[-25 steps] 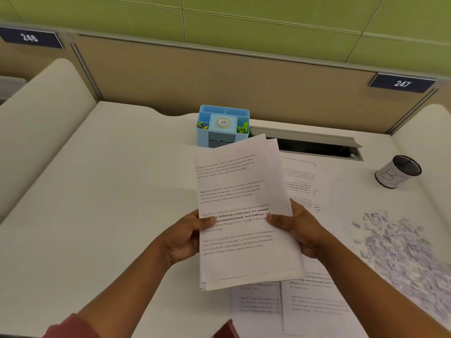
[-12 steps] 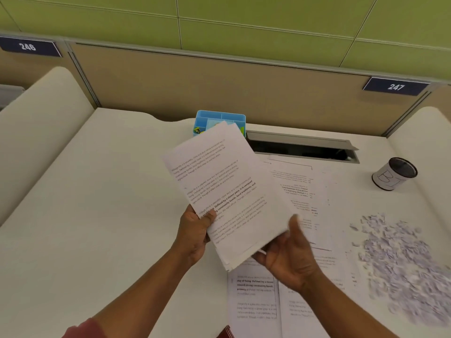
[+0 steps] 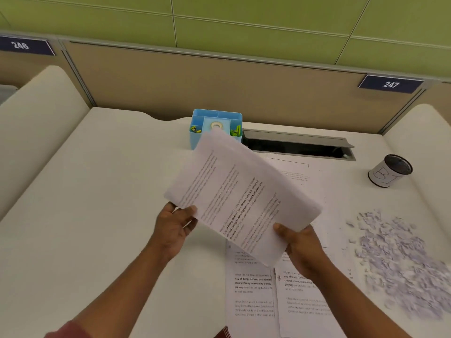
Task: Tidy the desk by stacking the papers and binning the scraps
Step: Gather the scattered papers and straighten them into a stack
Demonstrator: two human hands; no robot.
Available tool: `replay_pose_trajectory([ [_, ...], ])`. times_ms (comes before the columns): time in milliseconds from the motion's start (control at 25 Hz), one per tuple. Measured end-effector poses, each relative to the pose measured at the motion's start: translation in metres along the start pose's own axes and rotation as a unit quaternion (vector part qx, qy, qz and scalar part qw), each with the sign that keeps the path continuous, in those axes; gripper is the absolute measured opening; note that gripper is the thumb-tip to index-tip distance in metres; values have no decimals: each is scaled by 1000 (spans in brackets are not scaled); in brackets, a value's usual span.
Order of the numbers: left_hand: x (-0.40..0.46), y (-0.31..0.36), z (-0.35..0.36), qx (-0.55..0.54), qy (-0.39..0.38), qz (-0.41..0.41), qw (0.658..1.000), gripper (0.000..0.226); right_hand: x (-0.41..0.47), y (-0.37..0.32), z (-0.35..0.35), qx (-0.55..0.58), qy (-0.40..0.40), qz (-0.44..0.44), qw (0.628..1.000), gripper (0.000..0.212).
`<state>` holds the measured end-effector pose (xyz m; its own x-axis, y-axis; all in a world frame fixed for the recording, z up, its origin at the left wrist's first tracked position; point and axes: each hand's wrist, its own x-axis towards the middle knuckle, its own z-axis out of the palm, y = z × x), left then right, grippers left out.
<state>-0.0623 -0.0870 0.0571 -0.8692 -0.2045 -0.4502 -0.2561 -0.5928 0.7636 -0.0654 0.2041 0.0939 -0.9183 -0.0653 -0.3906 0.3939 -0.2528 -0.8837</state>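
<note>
Left hand (image 3: 174, 229) pinches stack (image 3: 241, 198) at its left corner, thumb on top. Right hand (image 3: 301, 245) holds stack from below at near edge, grip closed on paper. Stack tilted, lifted above surface (image 3: 97, 191). Loose sheets (image 3: 253, 296) lie under it near front edge. Scraps (image 3: 400, 259) heaped at right edge; cup (image 3: 389, 170) behind them.

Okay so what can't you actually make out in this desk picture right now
Head view only:
- Organizer: front hidden by the held stack.
- Loose sheets: upper parts covered by the stack and right hand; lower ends cut off by the frame edge.
- Scraps: blurred, uncountable.
- Bin: inside too dark.
- Left hand: fingers hidden behind the stack.
</note>
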Motion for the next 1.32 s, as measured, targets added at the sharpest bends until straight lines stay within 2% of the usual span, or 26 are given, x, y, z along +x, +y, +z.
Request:
replay_pose_trajectory([
  [40, 3, 12, -12, 7, -12, 7, 1000, 49, 2, -5, -9, -38, -15, -11, 999, 39],
  [120, 6, 30, -30, 114, -36, 26, 993, 72, 7, -12, -18, -104, -42, -24, 993, 39],
  [160, 6, 35, -34, 190, -44, 45, 980, 69, 10, -12, -20, -134, -49, -28, 989, 38],
  [240, 4, 35, -35, 303, -37, 84, 949, 43, 16, -8, -15, -179, -45, -40, 982, 36],
  [440, -6, 12, -39, 376, 53, 173, 909, 35, 20, 9, -5, -186, -39, -57, 980, 38],
  [520, -11, 4, -39, 355, 48, 195, 913, 33, 17, 16, -4, -168, -47, -46, 984, 39],
  [640, -19, 2, -32, 244, 38, 171, 954, 35, 13, 32, -1, -138, -50, -39, 988, 58],
  [720, -18, 3, -25, 188, 33, 180, 965, 27, 13, 38, 2, -139, -29, -46, 989, 63],
  [800, -18, 4, -18, 159, 33, 203, 966, 36, 15, 39, 3, -136, -16, -52, 989, 55],
  [880, -17, 5, -12, 116, 61, 185, 974, 55, 15, 37, 3, -111, -12, -55, 992, 40],
  [960, -14, 3, -10, 93, 98, 154, 979, 61, 12, 38, 2, -98, -18, -54, 994, 41],
  [1080, -13, 0, -6, 87, 137, 108, 981, 46, 7, 44, 4, -141, -15, -66, 988, 45],
  [1160, -10, -3, -3, 101, 149, 106, 978, 39, 5, 45, 9, -149, 2, -64, 987, 49],
  [1320, -5, -2, -7, 84, 197, 111, 970, 35, 8, 37, 10, -147, 23, -49, 988, 44],
])
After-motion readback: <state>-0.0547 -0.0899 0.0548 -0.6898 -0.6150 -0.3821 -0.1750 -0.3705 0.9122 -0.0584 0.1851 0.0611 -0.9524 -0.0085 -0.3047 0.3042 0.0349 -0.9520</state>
